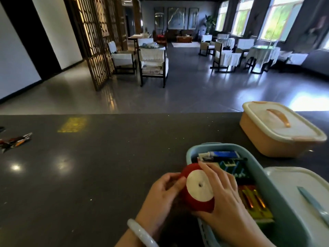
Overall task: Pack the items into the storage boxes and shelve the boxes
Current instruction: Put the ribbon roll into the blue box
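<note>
Both hands, left hand (166, 188) and right hand (225, 195), hold a red spool (196, 188) at the blue box's (277, 198) rim.

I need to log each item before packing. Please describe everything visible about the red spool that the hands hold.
The red spool is wound with red thread or ribbon and has a round white end face with a small hole in the middle. It lies tilted, the white face turned up toward the camera. Both hands hold it: the left hand on its left side, the right hand across its right side. It sits at the left rim of the open blue box.
</note>
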`<act>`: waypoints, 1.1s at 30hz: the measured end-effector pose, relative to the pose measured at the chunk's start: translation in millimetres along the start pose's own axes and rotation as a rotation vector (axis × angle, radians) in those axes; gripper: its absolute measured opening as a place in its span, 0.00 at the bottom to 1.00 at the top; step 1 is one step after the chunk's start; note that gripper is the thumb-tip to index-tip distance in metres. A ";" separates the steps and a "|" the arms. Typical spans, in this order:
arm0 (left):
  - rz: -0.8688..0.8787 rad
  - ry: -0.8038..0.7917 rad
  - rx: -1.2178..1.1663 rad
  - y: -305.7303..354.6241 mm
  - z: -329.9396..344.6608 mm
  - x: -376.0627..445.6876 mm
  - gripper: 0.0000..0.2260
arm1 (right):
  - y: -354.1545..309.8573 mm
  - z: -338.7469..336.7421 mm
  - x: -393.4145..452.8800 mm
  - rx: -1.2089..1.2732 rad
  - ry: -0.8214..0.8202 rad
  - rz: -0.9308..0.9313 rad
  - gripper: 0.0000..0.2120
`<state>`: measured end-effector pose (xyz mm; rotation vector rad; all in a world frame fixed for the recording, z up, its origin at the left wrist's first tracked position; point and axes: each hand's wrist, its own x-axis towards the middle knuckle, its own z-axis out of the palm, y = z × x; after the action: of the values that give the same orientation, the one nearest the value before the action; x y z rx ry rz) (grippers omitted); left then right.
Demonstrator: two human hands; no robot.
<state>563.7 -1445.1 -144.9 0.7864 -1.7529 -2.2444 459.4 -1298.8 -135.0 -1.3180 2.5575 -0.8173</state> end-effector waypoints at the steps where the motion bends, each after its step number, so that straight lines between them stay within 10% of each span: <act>1: 0.008 0.009 0.015 -1.2 9.7 0.9 0.17 | 8.0 -3.1 -4.5 0.011 0.002 -0.011 0.54; 8: 0.048 0.111 0.089 -13.1 47.6 11.4 0.17 | 57.3 -22.2 -20.6 0.294 0.038 0.122 0.51; 17: 0.121 0.163 -0.008 -17.8 70.5 18.5 0.19 | 66.7 -41.1 -11.5 0.831 -0.057 0.468 0.24; 25: 0.308 0.425 0.552 -25.9 67.6 24.5 0.14 | 76.3 -42.2 -11.8 0.822 0.037 0.467 0.13; 33: 0.118 0.342 0.414 -53.0 73.6 33.8 0.19 | 73.8 -32.8 -14.7 0.631 0.124 0.444 0.16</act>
<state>506.7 -1383.2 -192.9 1.0387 -2.0434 -1.5748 403.9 -1239.7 -148.3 -0.5055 2.2339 -1.4559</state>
